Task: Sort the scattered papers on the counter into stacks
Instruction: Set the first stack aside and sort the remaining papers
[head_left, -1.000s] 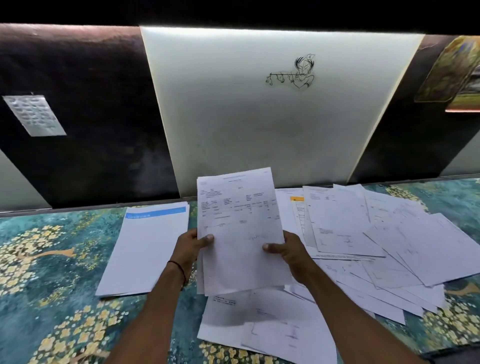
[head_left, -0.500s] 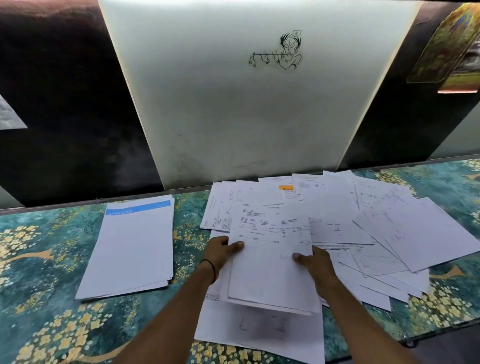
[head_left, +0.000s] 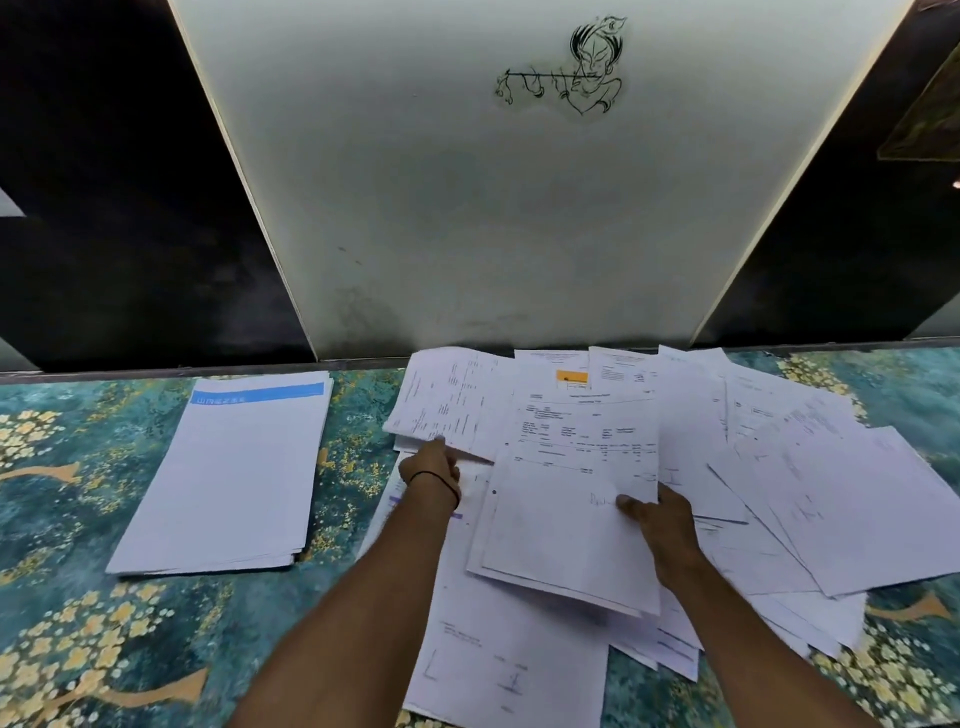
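A thin bundle of printed sheets (head_left: 566, 509) lies low over the scattered papers (head_left: 810, 488), which spread across the right half of the counter. My right hand (head_left: 660, 525) pinches the bundle's right edge, thumb on top. My left hand (head_left: 431, 462) is off the bundle and grips the near edge of another printed sheet (head_left: 447, 400) at the pile's far left, lifting it slightly. A neat stack (head_left: 228, 473) with a blue header strip lies on the left of the counter.
The counter (head_left: 78, 597) has a teal and gold flower pattern. A white wall panel (head_left: 467, 208) with a small line drawing (head_left: 566, 67) rises right behind the papers, with dark panels on both sides. More loose sheets (head_left: 509, 665) lie near the front edge.
The bundle came down from upright in front of me to low over the pile. My left hand let go of it and moved forward to take another sheet at the far left.
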